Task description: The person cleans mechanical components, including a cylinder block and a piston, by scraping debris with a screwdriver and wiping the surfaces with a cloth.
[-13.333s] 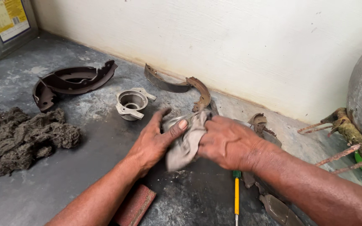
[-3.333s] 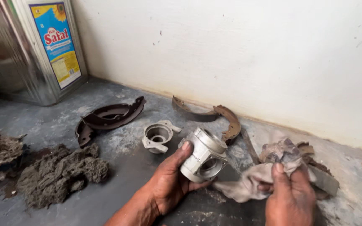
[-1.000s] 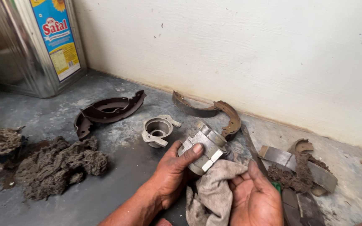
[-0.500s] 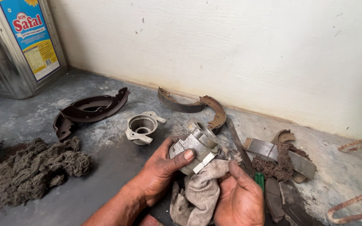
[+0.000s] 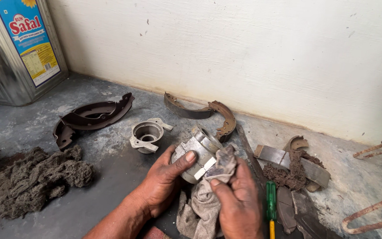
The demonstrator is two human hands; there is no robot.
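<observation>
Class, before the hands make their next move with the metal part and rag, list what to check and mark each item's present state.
1. Left hand grips the grey metal part: ok.
2. Right hand presses the rag on the part: ok.
3. Part wiped clean all round: cannot tell.
4. Screwdriver close by the right hand: ok.
5. Floor free of clutter: not ok, brake shoes and fibre wad lie about.

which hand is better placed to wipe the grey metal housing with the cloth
Right, probably: the right hand already presses the dirty beige cloth against the grey cast-metal housing, while the left hand is fully occupied gripping it.
</observation>
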